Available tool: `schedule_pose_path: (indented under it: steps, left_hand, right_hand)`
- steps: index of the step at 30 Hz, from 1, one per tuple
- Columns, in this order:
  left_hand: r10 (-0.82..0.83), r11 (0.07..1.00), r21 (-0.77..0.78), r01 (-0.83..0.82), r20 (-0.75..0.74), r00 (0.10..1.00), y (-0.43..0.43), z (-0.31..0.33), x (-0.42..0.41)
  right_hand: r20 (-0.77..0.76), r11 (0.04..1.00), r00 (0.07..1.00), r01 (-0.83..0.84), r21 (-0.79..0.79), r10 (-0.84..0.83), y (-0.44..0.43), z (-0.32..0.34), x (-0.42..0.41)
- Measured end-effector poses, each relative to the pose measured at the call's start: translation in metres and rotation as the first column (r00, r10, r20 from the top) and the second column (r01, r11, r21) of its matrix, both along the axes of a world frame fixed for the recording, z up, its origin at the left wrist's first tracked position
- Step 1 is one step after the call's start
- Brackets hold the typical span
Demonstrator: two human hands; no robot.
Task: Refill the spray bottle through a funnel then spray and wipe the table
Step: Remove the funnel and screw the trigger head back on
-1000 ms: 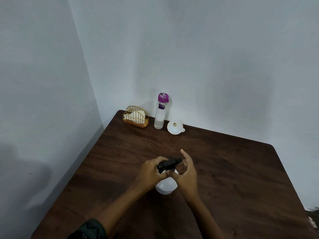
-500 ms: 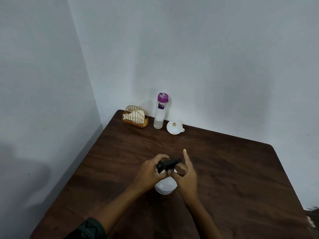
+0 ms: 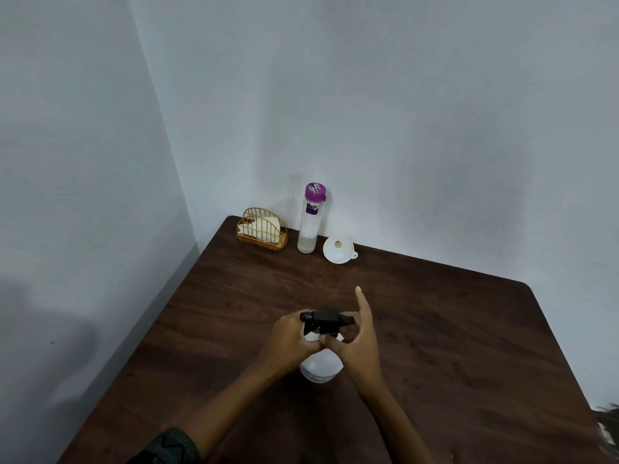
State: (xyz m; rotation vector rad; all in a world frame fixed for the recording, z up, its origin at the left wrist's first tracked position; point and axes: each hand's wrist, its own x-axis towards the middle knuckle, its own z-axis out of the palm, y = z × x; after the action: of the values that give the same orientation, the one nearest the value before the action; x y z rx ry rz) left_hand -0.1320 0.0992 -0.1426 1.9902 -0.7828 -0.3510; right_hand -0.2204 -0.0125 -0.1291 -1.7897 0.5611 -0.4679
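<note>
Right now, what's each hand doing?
Left hand: grips the spray bottle at its neck.
Right hand: pinches the black sprayer head, forefinger straight.

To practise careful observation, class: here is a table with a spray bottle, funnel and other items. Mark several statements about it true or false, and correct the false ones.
1. Both the left hand and the right hand grip the spray bottle near its black head. True.
2. The funnel sits in the spray bottle's neck. False: it lies on the table by the wall, beside the purple-capped bottle.
3. The purple-capped bottle stands upright with its cap on. True.
4. The gold wire holder is empty. False: it holds white napkins.
</note>
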Motion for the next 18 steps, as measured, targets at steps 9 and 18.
schedule_pose_path:
  steps: [9,18]
  left_hand:
    - [-0.014,1.000,-0.027,0.012,-0.049,0.999,0.0033,0.0059,-0.0014]
    - [0.052,0.997,0.049,-0.055,0.053,0.997,0.0025,0.0042,-0.0049]
  right_hand:
    - [-0.035,0.997,0.999,-0.034,0.064,0.036,-0.0060,0.0054,-0.0112]
    - [-0.090,1.000,0.996,0.025,-0.012,-0.026,-0.0098,-0.0006,-0.0054]
